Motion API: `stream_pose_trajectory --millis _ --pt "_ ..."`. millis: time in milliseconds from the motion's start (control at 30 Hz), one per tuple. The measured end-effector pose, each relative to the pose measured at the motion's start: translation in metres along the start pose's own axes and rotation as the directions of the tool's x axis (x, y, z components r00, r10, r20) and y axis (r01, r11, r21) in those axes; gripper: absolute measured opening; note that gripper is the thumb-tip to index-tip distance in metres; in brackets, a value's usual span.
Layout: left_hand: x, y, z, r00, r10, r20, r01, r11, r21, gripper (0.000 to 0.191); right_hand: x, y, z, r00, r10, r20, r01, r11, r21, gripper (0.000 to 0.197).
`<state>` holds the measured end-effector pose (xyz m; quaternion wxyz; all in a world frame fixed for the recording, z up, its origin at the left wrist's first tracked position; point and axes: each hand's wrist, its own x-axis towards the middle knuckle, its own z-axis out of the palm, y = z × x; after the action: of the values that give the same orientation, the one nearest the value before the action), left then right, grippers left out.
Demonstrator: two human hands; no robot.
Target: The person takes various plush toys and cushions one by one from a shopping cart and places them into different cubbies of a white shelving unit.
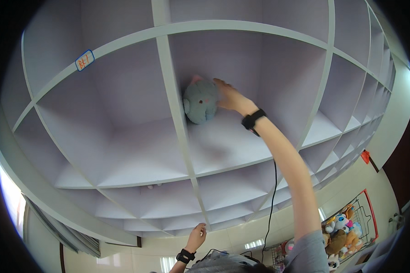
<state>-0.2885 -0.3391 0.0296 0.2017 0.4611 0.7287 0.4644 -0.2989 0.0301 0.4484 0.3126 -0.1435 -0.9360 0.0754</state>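
A grey-blue plush toy [200,102] with a pink tip on top and a small dark eye leans near the left divider [173,92] of a white shelf compartment. My right hand [233,97] reaches in from the right, with its fingers extended and its thumb apart at the toy's right side. It touches the toy or is just beside it; the far fingertips are partly hidden. Lower down, my left hand [196,236] hangs in front of the lower shelf rows, fingers loosely curled and nothing visible in it. Both wrists wear black bands.
The white cubby shelf [246,26] spans the view, with a handwritten label [84,60] on its upper left edge. A black cable [272,204] hangs beside my right arm. At lower right, a wire cart [369,213] with a red rim holds several plush toys [341,228].
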Motion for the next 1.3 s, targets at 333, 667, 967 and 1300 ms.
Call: stream_pose_trajectory --millis 333,667,967,1300 --pt "-0.018 -0.042 -0.031 0.991 -0.037 -0.125 0.037 0.999 -0.006 0.019 0.060 -0.001 0.072 0.988 0.128 0.082 -0.137 0.983 0.123 0.080" --pt "0.022 -0.020 -0.024 0.981 0.191 0.034 -0.190 0.981 -0.049 0.020 -0.025 0.022 0.071 0.991 0.107 -0.086 -0.126 0.957 -0.262 0.031" --pt "0.024 -0.015 0.017 0.968 0.130 0.215 -0.109 0.988 -0.107 0.019 -0.154 -0.006 -0.022 0.787 0.042 -0.616 -0.021 0.999 0.041 0.024" --pt "0.010 0.035 0.082 0.922 0.105 0.372 -0.032 0.980 -0.198 0.017 -0.559 -0.053 -0.180 0.317 0.761 -0.566 -0.431 0.647 0.629 0.044"
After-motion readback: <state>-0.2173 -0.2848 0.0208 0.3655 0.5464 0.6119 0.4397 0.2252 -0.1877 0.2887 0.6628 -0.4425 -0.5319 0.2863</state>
